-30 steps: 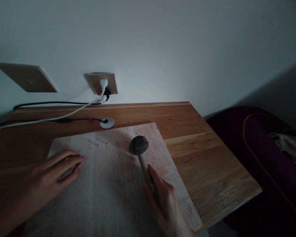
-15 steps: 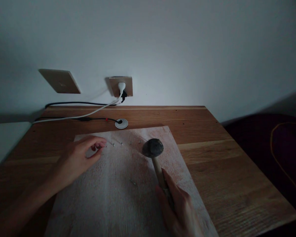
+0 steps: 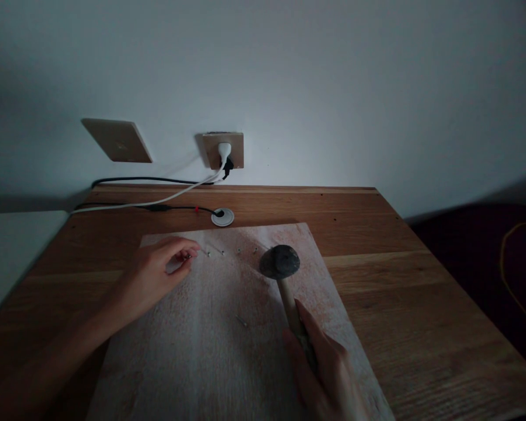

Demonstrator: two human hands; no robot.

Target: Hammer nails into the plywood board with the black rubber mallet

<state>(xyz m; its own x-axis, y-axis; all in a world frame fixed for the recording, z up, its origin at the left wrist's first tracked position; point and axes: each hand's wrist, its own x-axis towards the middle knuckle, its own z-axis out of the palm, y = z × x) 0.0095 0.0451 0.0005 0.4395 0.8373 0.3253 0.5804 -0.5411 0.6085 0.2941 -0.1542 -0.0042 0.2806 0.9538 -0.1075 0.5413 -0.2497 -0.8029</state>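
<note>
My right hand (image 3: pixel 326 368) is wrapped round the wooden handle of a black-headed rubber mallet (image 3: pixel 281 262), its head held over the right part of a pale wooden board (image 3: pixel 193 339). At the board's back left, my left hand (image 3: pixel 169 263) is closed in a pinch, thumb and fingertips together. A small metallic glint between them looks like a nail (image 3: pixel 190 256), mostly hidden by the fingers. To the right of these fingertips several small nails (image 3: pixel 222 252) stand in a row along the back of the board. Another loose nail (image 3: pixel 242 321) lies flat near the board's middle.
The board rests on a brown wooden desk (image 3: pixel 377 280) against a white wall. Black and white cables (image 3: pixel 175 193) run along the back to a wall socket (image 3: pixel 222 151) and a round cable grommet (image 3: pixel 222 217). A yellow cord (image 3: pixel 502 263) shows at the right over something dark.
The whole view has shifted slightly, with everything a little further right. Both hands and the mallet keep nearly the same places over the board; a glint now shows between my left fingertips.
</note>
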